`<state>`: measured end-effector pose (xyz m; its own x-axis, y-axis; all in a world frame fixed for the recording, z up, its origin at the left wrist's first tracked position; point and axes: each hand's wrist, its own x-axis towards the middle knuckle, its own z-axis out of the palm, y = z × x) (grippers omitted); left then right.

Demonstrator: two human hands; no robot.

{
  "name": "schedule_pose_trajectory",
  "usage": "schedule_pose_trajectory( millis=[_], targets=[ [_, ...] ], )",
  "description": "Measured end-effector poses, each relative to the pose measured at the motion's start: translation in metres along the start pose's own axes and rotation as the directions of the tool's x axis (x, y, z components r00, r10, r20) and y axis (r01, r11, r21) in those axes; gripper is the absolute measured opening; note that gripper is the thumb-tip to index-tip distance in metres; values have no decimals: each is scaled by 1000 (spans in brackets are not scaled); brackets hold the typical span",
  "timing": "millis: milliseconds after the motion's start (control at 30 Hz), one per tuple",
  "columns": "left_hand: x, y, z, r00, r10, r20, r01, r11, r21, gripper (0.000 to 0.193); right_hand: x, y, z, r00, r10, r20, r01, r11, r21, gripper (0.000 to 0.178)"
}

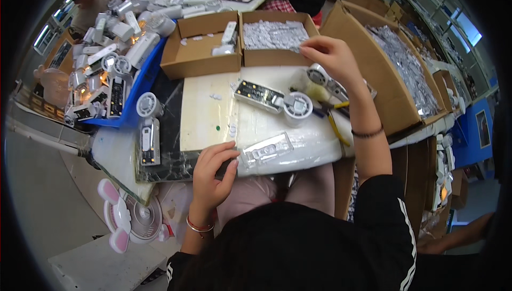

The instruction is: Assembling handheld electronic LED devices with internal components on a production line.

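My left hand point(213, 172) rests at the table's near edge. Its fingers are stretched with the thumb apart, and nothing shows between them. Beside its fingertips lies a flat clear plastic piece point(266, 149). My right hand point(335, 60) is raised at the near right corner of a cardboard box filled with small silvery parts point(274, 35). Its thumb and fingertips are pinched together; whatever they hold, if anything, is too small to make out. Between the hands lies a white lamp unit with a dark panel point(258, 94), its round head point(297, 107) to the right.
Pliers with yellow handles point(339, 126) lie at the right. A second lamp unit point(150, 140) is on the left. Behind stands a shallow cardboard box point(200, 61). A blue bin point(140, 85) heaped with lamps and a large carton point(392, 88) flank the table. Other people sit nearby.
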<state>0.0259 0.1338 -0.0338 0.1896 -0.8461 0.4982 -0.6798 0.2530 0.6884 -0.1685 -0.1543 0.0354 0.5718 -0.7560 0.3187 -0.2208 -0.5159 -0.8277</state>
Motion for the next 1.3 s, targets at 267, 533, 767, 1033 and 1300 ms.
schedule_pose_trajectory(
  millis=[267, 533, 767, 1033, 1300],
  targets=[
    [10, 7, 25, 991, 59, 124, -57, 998, -21, 37, -167, 3, 28, 993, 111, -27, -114, 977, -182, 8],
    [12, 7, 39, 990, 44, 134, -63, 987, 146, 46, -180, 10, 39, 988, 126, -83, -137, 982, -133, 16],
    [11, 0, 45, 989, 11, 149, -25, 995, 93, 44, -181, 17, 33, 997, 48, -56, -57, 983, -177, 17],
    [13, 0, 46, 990, 24, 139, -41, 992, 117, 44, -173, 17, 33, 999, 28, 27, -22, 976, -215, 16],
    [18, 8, 41, 992, 25, 124, -39, 993, 113, 42, -174, 15, 35, 995, 96, 1, -94, 977, -192, 19]
  ],
)
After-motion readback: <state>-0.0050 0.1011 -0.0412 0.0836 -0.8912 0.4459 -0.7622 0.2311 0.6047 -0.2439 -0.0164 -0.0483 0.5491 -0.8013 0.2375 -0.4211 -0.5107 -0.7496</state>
